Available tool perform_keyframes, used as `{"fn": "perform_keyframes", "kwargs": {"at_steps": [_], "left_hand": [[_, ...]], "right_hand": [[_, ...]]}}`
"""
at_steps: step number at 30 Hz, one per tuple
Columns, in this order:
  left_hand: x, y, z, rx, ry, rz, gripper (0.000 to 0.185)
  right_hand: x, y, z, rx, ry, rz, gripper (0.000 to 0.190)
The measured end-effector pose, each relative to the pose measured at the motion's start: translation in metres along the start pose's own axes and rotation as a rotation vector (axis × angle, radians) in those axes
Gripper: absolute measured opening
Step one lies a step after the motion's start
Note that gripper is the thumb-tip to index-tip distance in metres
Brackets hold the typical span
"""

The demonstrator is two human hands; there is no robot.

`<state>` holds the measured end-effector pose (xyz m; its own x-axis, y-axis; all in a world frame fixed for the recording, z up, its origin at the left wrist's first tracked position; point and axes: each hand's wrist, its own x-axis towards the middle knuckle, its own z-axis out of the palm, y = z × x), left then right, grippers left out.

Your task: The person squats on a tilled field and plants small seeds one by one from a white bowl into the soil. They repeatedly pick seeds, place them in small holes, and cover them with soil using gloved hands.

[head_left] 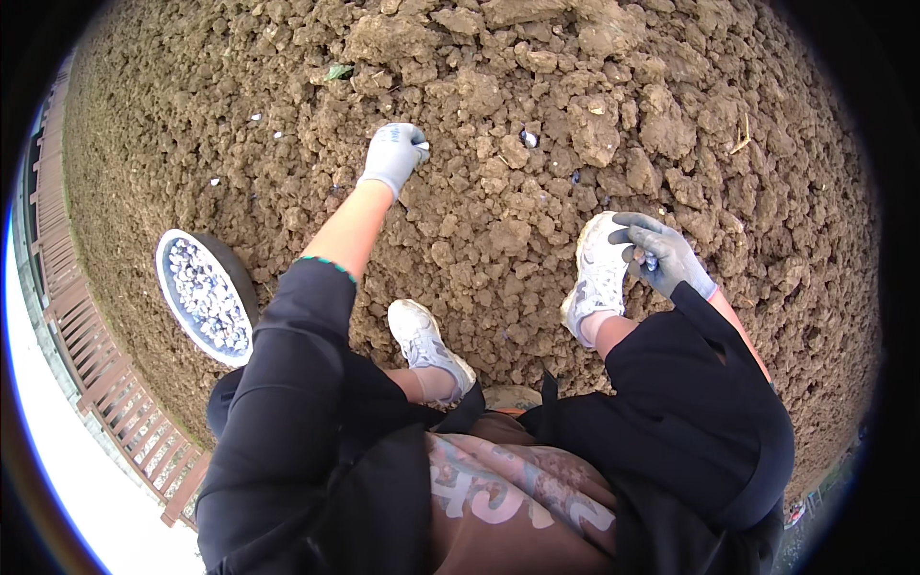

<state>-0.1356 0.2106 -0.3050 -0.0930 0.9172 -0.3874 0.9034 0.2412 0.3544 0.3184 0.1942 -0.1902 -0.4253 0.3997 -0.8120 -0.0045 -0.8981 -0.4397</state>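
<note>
My left hand, in a pale grey knitted work glove, reaches forward over loose brown soil. Its thumb and fingers pinch a small white piece, probably a garlic clove. Beside my right shoe, my right hand wears a dirtier grey glove. Its curled fingers hold a few small whitish-purple cloves against the palm; how many is hidden. Another pale clove rests in a hollow of the soil ahead, between the hands. On the left, a round basin holds many white and purple cloves.
White shoes, left and right, stand on the clods. Small white bits dot the soil at left. A green leaf and a dry straw lie farther out. A brown railing runs along the left rim.
</note>
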Motion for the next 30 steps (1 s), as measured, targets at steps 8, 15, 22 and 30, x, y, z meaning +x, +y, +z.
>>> {"fn": "perform_keyframes", "kwargs": {"at_steps": [8, 15, 22, 30], "left_hand": [[0.013, -0.015, 0.031, 0.295, -0.069, 0.136, 0.014], [0.026, 0.004, 0.041, 0.271, -0.024, -0.102, 0.016], [0.027, 0.025, 0.049, 0.433, -0.048, -0.197, 0.019], [0.025, -0.019, 0.037, 0.247, -0.014, -0.036, 0.020]], "right_hand": [[0.003, 0.003, -0.010, 0.055, 0.058, 0.001, 0.041], [0.004, -0.005, -0.011, 0.064, 0.113, 0.021, 0.038], [0.005, -0.021, 0.005, 0.022, 0.118, -0.086, 0.042], [0.027, -0.036, 0.028, 0.400, -0.223, -0.044, 0.052]]}}
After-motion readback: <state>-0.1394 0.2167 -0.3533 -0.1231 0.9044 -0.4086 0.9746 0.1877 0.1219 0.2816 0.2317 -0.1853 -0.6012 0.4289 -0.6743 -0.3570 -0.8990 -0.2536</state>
